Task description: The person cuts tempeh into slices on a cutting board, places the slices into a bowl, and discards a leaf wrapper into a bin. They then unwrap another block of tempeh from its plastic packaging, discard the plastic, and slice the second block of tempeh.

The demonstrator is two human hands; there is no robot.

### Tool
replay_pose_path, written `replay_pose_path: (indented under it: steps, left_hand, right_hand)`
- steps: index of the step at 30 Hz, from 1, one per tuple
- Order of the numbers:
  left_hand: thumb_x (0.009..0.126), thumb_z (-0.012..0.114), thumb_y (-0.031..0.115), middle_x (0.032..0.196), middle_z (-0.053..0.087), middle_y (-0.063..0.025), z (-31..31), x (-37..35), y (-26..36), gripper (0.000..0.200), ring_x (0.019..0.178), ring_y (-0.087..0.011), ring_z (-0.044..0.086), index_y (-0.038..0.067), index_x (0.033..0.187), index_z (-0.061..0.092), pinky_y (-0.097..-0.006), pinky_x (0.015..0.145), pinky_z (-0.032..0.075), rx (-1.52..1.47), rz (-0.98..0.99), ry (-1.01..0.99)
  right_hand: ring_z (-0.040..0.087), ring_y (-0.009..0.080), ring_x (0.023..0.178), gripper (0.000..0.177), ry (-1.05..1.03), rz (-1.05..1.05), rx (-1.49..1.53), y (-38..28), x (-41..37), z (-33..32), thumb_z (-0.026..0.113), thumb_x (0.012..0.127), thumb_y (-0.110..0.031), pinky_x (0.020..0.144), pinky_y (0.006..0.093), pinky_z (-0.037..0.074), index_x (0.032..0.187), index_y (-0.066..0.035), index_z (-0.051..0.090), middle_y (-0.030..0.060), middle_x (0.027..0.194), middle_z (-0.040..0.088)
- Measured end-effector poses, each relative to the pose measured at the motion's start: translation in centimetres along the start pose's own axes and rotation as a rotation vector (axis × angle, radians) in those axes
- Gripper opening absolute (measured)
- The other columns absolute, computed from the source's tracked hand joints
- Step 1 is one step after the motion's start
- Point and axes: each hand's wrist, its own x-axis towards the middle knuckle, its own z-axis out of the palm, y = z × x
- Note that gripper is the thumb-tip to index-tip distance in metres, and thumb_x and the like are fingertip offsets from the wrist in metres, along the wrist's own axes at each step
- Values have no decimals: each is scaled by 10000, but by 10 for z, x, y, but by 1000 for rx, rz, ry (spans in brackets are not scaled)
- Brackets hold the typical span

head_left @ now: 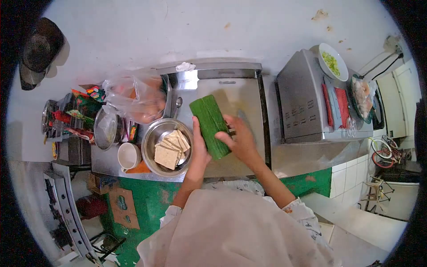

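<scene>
A long bundle wrapped in green leaf [209, 122], like banana leaf, is held at a tilt over the pale cutting board [244, 155]. My left hand [200, 144] grips it along its left side, with the thumb and fingers partly hidden by the bundle. At its right side, my right hand [241, 139] has its thumb and fingers spread apart, the tips right at the leaf's edge. Close to my left hand stands a metal bowl [150, 153] with pale tempeh slices [169, 153] in it. What is inside the leaf is hidden.
Left of the board are a spoon [178, 104], a white cup [129, 155], a plastic bag [135, 98] and several packets. A grey metal box-shaped appliance [298, 102] stands on the right, with a white bowl [327, 73] of chopped greens on top.
</scene>
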Motion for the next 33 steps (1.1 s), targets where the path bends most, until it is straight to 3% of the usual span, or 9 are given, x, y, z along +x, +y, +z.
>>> replay_pose_path:
  steps: [4,7,10,12,15,23,26,28,33]
  left_hand:
    - [892,446,513,1033,604,-96,-14,11,-15,544,899,-210,607,55,1182,492,-347,775,507,46,7,10]
    - [901,462,447,1074,591,-99,-20,14,-13,504,941,-211,595,40,1198,479,-345,818,493,134,27,55]
    - [897,478,399,1104,588,-102,-12,8,-2,475,956,-214,596,38,1207,480,-347,841,485,5,-39,32]
    - [899,463,446,1134,582,-112,-12,8,-3,520,972,-216,596,40,1223,479,-349,870,473,-136,-72,-31]
    - [889,430,543,1149,572,-116,-3,5,1,628,999,-216,585,36,1259,450,-348,883,464,-117,-81,-79]
    - [880,356,617,1184,550,-112,-7,8,-3,700,1056,-225,552,57,1295,420,-371,887,462,62,-102,-48]
    - [871,390,612,1167,567,-99,-21,12,-11,712,1016,-211,575,35,1285,433,-356,900,449,-76,-100,-66]
    - [890,385,576,1012,615,-83,-19,9,-8,638,879,-208,615,48,1236,481,-343,798,507,-68,-107,12]
    - [896,409,511,967,629,-67,-27,2,0,560,817,-173,624,55,1203,515,-301,747,518,-85,-148,-48]
  right_hand:
    - [592,310,901,334,67,-85,-91,0,5,3,573,876,-231,802,390,468,1139,-26,544,170,953,603]
    - [577,313,948,309,37,86,-142,5,5,-4,545,892,-205,819,380,455,1133,-13,539,181,955,596]
    - [572,243,914,248,123,337,29,17,8,-11,547,890,-171,800,321,444,1081,-11,550,128,931,605]
    - [511,76,842,146,130,402,650,23,8,-10,524,911,-157,747,241,415,970,-29,561,6,883,578]
    - [487,57,815,91,184,391,820,12,4,-8,524,914,-142,763,210,387,942,-61,556,-32,888,560]
    - [500,51,813,90,249,326,778,-15,5,-29,543,908,-150,743,203,400,948,-70,549,-30,883,572]
    - [512,58,800,87,252,332,807,-15,7,-36,539,909,-150,727,213,416,937,-67,546,-27,884,579]
    - [518,63,789,86,266,345,832,-16,9,-41,538,909,-150,714,221,426,932,-67,545,-24,885,581]
    - [559,89,758,88,359,355,908,-9,13,-65,540,904,-146,668,256,466,944,-68,542,-15,878,586]
